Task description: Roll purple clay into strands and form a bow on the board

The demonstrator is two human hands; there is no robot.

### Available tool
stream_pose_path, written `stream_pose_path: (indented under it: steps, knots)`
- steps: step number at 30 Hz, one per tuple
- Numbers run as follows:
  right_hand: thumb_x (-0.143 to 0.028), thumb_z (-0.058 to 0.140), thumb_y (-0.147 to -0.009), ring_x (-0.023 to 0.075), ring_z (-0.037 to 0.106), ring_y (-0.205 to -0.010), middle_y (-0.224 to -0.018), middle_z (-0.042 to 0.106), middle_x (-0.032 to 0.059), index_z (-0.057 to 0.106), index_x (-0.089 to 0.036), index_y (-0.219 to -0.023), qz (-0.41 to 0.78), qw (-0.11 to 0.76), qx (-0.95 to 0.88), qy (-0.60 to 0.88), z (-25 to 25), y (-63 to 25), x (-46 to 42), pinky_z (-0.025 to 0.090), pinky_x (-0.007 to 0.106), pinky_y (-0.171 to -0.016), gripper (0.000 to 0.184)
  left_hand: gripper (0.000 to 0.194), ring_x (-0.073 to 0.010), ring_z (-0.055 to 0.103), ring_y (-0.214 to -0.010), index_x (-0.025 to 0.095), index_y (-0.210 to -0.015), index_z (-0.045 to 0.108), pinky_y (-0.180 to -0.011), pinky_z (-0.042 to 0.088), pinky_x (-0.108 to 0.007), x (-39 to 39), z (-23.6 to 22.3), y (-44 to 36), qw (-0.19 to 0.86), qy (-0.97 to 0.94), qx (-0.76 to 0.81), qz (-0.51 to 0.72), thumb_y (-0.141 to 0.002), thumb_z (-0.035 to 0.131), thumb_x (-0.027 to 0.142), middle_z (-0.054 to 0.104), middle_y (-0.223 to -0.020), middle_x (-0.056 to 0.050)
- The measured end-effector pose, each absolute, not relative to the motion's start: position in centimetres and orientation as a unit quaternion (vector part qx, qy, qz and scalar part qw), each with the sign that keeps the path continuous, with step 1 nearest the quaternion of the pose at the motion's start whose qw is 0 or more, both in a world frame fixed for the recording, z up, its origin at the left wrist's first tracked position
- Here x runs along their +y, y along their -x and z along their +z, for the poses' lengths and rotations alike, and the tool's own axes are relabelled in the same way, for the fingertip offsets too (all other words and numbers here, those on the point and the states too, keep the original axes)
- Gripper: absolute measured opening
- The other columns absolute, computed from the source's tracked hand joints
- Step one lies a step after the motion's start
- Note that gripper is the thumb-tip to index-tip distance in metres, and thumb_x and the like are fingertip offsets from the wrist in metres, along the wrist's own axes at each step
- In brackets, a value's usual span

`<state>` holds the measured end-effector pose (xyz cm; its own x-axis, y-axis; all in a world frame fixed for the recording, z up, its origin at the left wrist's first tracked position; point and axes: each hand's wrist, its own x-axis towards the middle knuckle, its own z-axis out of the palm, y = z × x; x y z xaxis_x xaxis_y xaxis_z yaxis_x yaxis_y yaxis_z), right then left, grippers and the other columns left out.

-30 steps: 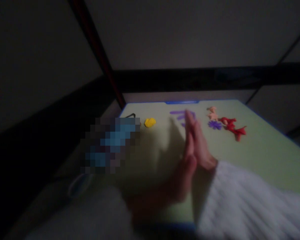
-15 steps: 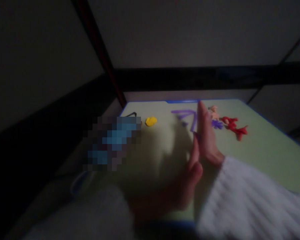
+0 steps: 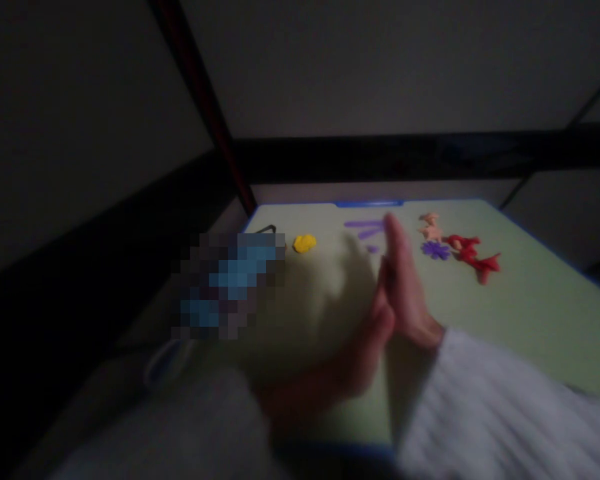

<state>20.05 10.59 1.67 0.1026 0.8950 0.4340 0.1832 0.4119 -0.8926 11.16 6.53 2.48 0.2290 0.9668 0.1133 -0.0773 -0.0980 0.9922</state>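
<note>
My left hand (image 3: 353, 370) and my right hand (image 3: 405, 287) are pressed flat, palm against palm, above a pale green board (image 3: 520, 313). Their fingers are straight and point away from me. Whatever may lie between the palms is hidden. Both arms wear white knit sleeves. Just past the fingertips, purple clay strips (image 3: 364, 229) lie on the board. A yellow clay lump (image 3: 305, 243) sits to their left. On the right lie a purple flower shape (image 3: 435, 250), a peach figure (image 3: 431, 227) and red clay shapes (image 3: 475, 257). The picture is dim and blurred.
The board has a blue edge (image 3: 370, 203) at its far side. A blurred-out patch (image 3: 230, 283) covers its left part. Behind runs a dark rail (image 3: 405, 157), with a slanting dark red pole (image 3: 205, 100) at the left.
My right hand slid forward along the left palm half a second ago and has now drawn back somewhat. The palms stay pressed together. The clay pieces on the board have not moved.
</note>
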Motion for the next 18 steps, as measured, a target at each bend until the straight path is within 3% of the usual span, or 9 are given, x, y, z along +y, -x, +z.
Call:
stream_pose_path:
  steps: [2, 5, 10, 14, 16, 18]
  knots:
    - [-0.059, 0.021, -0.093, 0.0179, 0.013, -0.144, -0.156, 0.018, 0.0036, 0.026, -0.023, -0.146, 0.3, 0.654, -0.517, 0.464, 2.0, -21.5, 11.9, 0.007, 0.041, -0.117, 0.064, 0.054, -0.0169, 0.045, -0.13, 0.012, -0.133, 0.049, -0.102, 0.041, -0.023, 5.8, 1.9, -11.3, 0.596, -0.567, 0.337, 0.458, -0.084, 0.055, 0.035, 0.054, -0.135, -0.008]
    - [-0.061, 0.028, -0.091, 0.0195, 0.028, -0.139, -0.15, 0.033, 0.0108, 0.038, -0.018, -0.138, 0.293, 0.692, -0.472, 0.461, 1.9, -22.3, 13.0, 0.014, 0.041, -0.116, 0.065, 0.05, -0.02, 0.047, -0.128, 0.015, -0.13, 0.054, -0.108, 0.038, -0.03, 6.4, 1.3, -11.5, 0.655, -0.521, 0.298, 0.459, -0.081, 0.061, 0.023, 0.051, -0.137, -0.008]
    - [-0.061, 0.034, -0.089, 0.023, 0.042, -0.131, -0.14, 0.047, 0.0121, 0.052, -0.021, -0.122, 0.351, 0.685, -0.467, 0.434, 1.6, -21.1, 12.5, 0.03, 0.044, -0.109, 0.055, 0.025, -0.0233, 0.066, -0.101, 0.013, -0.096, 0.071, -0.097, 0.047, -0.037, 8.8, 1.2, -11.1, 0.636, -0.494, 0.351, 0.478, -0.071, 0.068, 0.015, 0.072, -0.103, -0.009]
    - [-0.056, 0.032, -0.093, 0.0222, 0.053, -0.12, -0.13, 0.057, 0.0084, 0.058, -0.025, -0.114, 0.386, 0.62, -0.582, 0.357, 2.5, -22.1, 11.9, 0.043, 0.042, -0.099, 0.045, 0.022, -0.018, 0.067, -0.081, 0.012, -0.086, 0.069, -0.082, 0.051, -0.032, 10.1, 1.6, -9.5, 0.651, -0.482, 0.353, 0.469, -0.065, 0.074, 0.017, 0.073, -0.086, -0.006]
    - [-0.053, 0.046, -0.09, 0.0219, 0.055, -0.117, -0.125, 0.061, 0.0066, 0.06, -0.027, -0.115, 0.341, 0.548, -0.692, 0.323, 3.2, -23.2, 11.6, 0.044, 0.041, -0.098, 0.039, 0.023, -0.0148, 0.065, -0.078, 0.012, -0.087, 0.067, -0.077, 0.05, -0.027, 10.7, 1.8, -8.5, 0.664, -0.471, 0.332, 0.476, -0.066, 0.074, 0.018, 0.071, -0.084, -0.005]
    - [-0.05, 0.065, -0.079, 0.0242, 0.054, -0.118, -0.126, 0.061, 0.0077, 0.056, -0.027, -0.123, 0.268, 0.477, -0.782, 0.298, 3.8, -24.1, 11.2, 0.043, 0.042, -0.099, 0.051, 0.026, -0.0124, 0.062, -0.074, 0.013, -0.091, 0.065, -0.073, 0.048, -0.024, 11.3, 2.1, -7.7, 0.675, -0.456, 0.316, 0.486, -0.067, 0.073, 0.017, 0.069, -0.08, -0.003]
